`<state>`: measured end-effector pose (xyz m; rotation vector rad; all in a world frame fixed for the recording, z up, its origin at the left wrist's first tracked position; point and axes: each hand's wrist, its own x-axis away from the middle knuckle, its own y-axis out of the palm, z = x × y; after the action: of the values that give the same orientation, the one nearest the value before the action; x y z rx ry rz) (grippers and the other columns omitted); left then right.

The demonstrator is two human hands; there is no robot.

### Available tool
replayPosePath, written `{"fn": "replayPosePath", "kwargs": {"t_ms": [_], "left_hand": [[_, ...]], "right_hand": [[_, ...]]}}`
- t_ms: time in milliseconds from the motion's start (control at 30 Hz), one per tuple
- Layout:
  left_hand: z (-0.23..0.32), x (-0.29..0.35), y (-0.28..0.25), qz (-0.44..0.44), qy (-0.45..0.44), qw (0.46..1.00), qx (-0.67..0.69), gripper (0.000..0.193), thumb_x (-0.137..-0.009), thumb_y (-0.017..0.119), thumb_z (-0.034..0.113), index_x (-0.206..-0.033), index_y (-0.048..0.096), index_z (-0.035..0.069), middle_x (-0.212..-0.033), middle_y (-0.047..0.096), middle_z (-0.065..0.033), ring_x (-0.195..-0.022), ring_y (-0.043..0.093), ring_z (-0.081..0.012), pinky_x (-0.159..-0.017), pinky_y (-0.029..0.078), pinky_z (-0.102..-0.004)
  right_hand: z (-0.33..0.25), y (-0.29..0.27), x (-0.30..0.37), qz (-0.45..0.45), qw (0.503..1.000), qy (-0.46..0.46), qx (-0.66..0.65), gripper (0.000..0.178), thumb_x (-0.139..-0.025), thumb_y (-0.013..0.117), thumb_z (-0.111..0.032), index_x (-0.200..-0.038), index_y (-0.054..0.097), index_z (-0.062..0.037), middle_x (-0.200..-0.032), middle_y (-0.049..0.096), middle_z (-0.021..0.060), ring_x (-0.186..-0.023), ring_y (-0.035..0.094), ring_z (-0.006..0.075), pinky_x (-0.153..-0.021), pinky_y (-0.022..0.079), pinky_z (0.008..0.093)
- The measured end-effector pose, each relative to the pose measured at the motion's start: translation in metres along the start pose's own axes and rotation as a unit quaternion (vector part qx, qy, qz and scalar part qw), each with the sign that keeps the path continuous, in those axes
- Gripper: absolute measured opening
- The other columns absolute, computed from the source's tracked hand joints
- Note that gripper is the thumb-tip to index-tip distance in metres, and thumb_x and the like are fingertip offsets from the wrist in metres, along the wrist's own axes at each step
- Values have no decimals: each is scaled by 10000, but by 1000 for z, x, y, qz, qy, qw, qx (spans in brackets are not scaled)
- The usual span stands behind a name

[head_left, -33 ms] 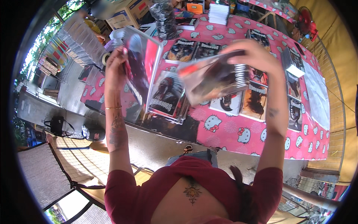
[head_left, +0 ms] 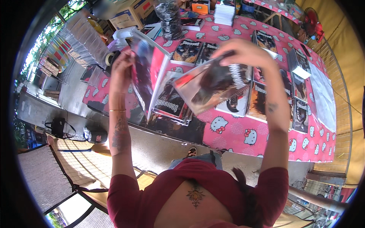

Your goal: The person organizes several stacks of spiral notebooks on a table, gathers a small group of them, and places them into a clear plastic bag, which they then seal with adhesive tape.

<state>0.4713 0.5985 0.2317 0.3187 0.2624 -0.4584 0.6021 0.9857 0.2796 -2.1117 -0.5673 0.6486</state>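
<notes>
My left hand (head_left: pixel 123 68) is closed on the left edge of some upright spiral notebooks (head_left: pixel 156 70) with dark and red covers. They are tilted and slightly blurred; how many there are I cannot tell. My right hand (head_left: pixel 245 53) grips the upper edge of another spiral notebook (head_left: pixel 207 89), brown and dark with a red patch, its wire binding facing right. Between the two hands, a pile of notebooks (head_left: pixel 172 102) lies on the table's near edge, its top cover dark and partly hidden by what I hold.
The pink cartoon-cat tablecloth (head_left: pixel 235 133) carries several more notebook piles, including an orange-covered one (head_left: pixel 258 98) and white-edged ones (head_left: pixel 298 64) at right. A black plastic-wrapped roll (head_left: pixel 167 21), a cardboard box (head_left: pixel 131 15) and a tape roll (head_left: pixel 110 59) stand at the back left. A red fan (head_left: pixel 311 17) is far right.
My right hand has shifted left with its notebook, toward the pile in the middle. The left hand has come slightly to the right with its notebooks, narrowing the gap between them.
</notes>
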Motion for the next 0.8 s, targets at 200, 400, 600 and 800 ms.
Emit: {"fn": "replayPosePath", "kwargs": {"t_ms": [200, 400, 600, 800], "left_hand": [[-114, 10, -54, -127, -178, 926, -307, 395, -857, 676, 192, -1179, 574, -13, -937, 614, -23, -829, 569, -114, -744, 461, -280], [-182, 32, -66, -138, -149, 919, -339, 542, -877, 713, 255, -1298, 486, 0, -858, 509, 8, -786, 497, -96, -687, 432, -273], [-176, 53, -32, -107, -147, 895, -407, 599, -863, 719, 332, -1300, 477, 1, -955, 623, -67, -854, 588, -185, -763, 468, -328], [-177, 34, -12, -95, -22, 868, -486, 616, -904, 673, 359, -1358, 474, -7, -1227, 609, -234, -1108, 600, -316, -925, 466, -407]], "right_hand": [[74, 152, -99, 275, 923, 203, 177, 445, -852, 679, -237, -1263, 592, -92, -1338, 530, 148, -1225, 517, 339, -1012, 419, 450], [70, 328, -50, 373, 872, 308, -71, 712, -895, 654, -338, -1423, 359, 38, -1432, 406, 292, -1364, 372, 404, -1117, 314, 418], [42, 354, -27, 470, 812, 296, -179, 681, -861, 641, -136, -1441, 333, 45, -1452, 407, 254, -1373, 378, 377, -1138, 290, 409], [36, 319, 51, 456, 824, 332, -48, 744, -845, 725, -202, -1455, 348, -3, -1495, 370, 219, -1385, 360, 351, -1143, 260, 417]]}}
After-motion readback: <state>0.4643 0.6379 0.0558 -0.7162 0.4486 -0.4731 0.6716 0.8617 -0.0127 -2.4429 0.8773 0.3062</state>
